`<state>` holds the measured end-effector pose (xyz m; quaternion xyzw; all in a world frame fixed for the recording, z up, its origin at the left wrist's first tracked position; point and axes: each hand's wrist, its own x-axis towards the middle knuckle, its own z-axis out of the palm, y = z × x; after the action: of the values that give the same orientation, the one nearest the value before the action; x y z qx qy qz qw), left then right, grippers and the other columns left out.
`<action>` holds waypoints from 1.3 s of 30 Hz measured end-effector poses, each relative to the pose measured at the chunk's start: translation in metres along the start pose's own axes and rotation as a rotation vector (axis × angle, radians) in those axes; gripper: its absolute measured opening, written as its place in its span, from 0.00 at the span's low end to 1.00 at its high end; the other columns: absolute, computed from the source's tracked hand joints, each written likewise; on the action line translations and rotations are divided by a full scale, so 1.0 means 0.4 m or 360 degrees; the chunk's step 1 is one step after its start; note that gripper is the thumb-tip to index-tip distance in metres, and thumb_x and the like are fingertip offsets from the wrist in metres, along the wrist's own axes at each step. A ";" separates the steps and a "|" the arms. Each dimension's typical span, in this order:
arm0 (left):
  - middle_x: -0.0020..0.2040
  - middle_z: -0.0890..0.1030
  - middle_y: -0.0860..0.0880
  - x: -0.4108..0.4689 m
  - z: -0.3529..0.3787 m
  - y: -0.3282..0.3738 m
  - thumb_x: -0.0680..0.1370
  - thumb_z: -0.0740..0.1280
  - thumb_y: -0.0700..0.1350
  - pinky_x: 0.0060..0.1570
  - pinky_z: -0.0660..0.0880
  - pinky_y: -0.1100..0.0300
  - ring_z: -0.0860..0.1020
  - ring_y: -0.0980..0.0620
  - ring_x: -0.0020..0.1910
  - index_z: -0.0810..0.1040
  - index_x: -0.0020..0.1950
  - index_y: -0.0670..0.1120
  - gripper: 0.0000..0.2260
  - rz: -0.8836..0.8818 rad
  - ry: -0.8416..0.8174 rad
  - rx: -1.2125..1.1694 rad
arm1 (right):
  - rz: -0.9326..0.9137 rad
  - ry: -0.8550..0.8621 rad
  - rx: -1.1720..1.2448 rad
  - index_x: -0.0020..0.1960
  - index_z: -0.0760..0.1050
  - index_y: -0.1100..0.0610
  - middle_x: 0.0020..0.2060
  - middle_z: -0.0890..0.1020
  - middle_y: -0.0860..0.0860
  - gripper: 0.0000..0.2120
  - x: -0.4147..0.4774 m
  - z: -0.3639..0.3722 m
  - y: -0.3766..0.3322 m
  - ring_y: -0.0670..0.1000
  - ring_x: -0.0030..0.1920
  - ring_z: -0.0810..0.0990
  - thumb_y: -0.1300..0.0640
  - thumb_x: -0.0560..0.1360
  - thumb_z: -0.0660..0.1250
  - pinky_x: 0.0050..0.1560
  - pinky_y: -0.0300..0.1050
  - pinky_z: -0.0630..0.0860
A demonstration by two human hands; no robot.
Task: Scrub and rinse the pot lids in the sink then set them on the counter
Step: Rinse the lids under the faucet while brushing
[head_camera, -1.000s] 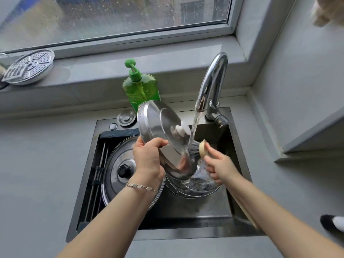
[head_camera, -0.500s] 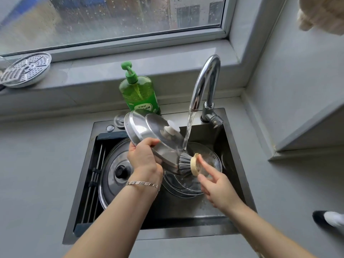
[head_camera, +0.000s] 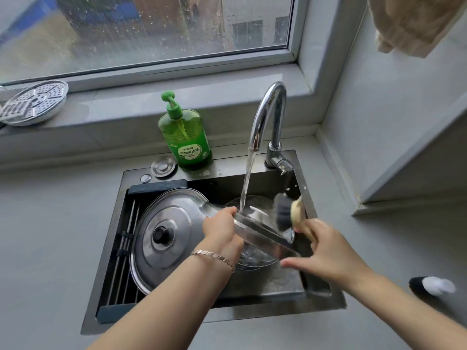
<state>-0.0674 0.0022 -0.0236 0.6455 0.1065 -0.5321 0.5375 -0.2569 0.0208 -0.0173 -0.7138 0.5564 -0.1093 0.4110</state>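
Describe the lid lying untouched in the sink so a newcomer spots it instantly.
Find the dark sink below the window. In its left half, beside the rod rack, a large steel lid rests dome-up. Its black knob and greater width set it apart from the smaller lid tilted in the left hand.

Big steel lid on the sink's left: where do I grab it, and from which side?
I'd pinch the black knob from straight above. The big lid lies dome up, so the knob stands clear, while its right rim sits beneath the left hand and the small lid it holds.
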 end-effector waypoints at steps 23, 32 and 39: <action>0.60 0.78 0.54 0.018 -0.155 0.020 0.77 0.60 0.39 0.56 0.71 0.60 0.75 0.54 0.59 0.61 0.70 0.60 0.26 0.1275 -0.0981 0.2278 | -0.0831 0.0222 -0.0459 0.49 0.81 0.57 0.43 0.81 0.50 0.11 0.189 -0.069 -0.091 0.52 0.42 0.78 0.65 0.67 0.71 0.40 0.45 0.74; 0.53 0.78 0.43 0.058 -0.195 -0.003 0.68 0.60 0.31 0.36 0.80 0.47 0.79 0.43 0.46 0.70 0.55 0.52 0.21 0.0523 -0.0595 0.0910 | -0.0219 0.0083 -0.0352 0.74 0.59 0.53 0.49 0.78 0.54 0.26 0.140 -0.028 0.028 0.55 0.49 0.75 0.59 0.78 0.61 0.47 0.41 0.68; 0.50 0.77 0.42 0.046 -0.176 -0.009 0.57 0.59 0.32 0.28 0.77 0.53 0.79 0.44 0.39 0.69 0.58 0.52 0.31 0.0267 -0.0701 0.0781 | 0.0344 -0.0008 -0.0436 0.65 0.71 0.51 0.53 0.80 0.59 0.16 0.210 0.092 0.008 0.61 0.53 0.77 0.52 0.79 0.55 0.49 0.48 0.72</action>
<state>-0.0221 0.0525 -0.0504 0.6318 -0.1968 -0.6223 0.4182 -0.2064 -0.0365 -0.0683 -0.6995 0.6385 0.0143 0.3205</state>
